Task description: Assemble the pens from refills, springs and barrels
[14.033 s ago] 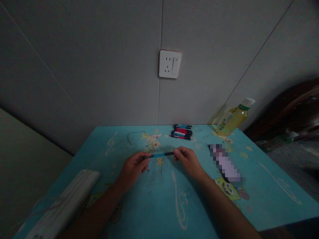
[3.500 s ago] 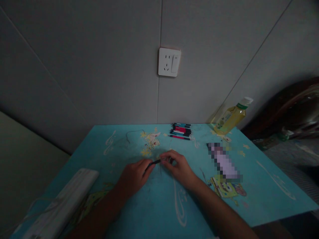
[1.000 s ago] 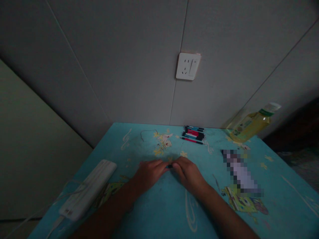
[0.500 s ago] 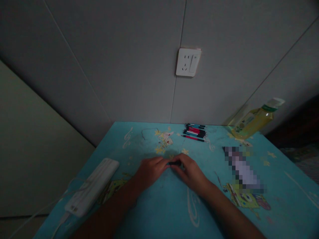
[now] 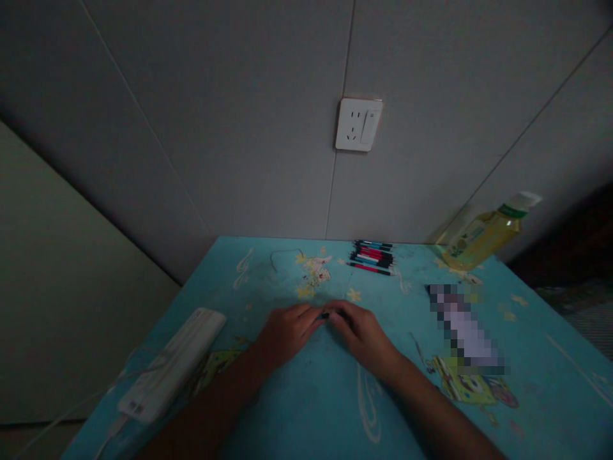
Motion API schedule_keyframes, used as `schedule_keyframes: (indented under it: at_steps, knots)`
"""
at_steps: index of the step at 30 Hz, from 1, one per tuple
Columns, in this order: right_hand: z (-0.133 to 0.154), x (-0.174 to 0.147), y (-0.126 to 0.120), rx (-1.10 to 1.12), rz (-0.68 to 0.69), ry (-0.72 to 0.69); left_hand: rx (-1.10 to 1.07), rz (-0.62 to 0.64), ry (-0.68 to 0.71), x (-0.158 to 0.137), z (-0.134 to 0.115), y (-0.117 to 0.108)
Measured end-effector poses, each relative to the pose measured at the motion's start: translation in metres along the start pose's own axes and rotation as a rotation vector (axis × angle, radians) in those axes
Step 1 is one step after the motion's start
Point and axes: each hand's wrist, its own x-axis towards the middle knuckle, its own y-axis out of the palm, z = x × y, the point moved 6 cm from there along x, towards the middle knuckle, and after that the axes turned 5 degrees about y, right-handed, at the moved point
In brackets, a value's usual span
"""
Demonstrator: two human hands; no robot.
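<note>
Both of my hands meet above the middle of the table and grip one small pen [image 5: 324, 315], of which only a short dark and blue piece shows between the fingers. My left hand [image 5: 291, 329] is closed around its left part. The fingers of my right hand [image 5: 359, 329] are bent over its right end and hide it. Beyond the hands, close to the wall, several pens [image 5: 371, 255] with black, red, blue and white parts lie side by side in a stack.
On the left, a white power strip [image 5: 175, 364] lies with cables running off the table edge. A bottle of yellow liquid [image 5: 481, 239] stands at the back right. A pixelated flat object [image 5: 467, 329] lies at right. A wall socket [image 5: 359, 124] sits above the patterned blue table [image 5: 306, 415].
My right fingers have closed further over the pen's dark right end, so less of it shows. My left hand keeps its hold. The view has shifted slightly.
</note>
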Motion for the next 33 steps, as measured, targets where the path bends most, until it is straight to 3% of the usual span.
schedule_keyframes:
  at_steps: [18,23,33]
  knots:
    - [-0.016,0.008,-0.038,-0.105,-0.239,0.065,0.004,0.018,-0.188,0.004,0.009,-0.007]
    - [-0.035,0.013,-0.052,-0.256,-0.276,0.036,0.008,-0.002,-0.206,0.002,0.013,-0.005]
    - [-0.072,0.021,-0.050,-0.531,-0.264,0.070,0.032,0.038,-0.172,0.000,0.012,0.002]
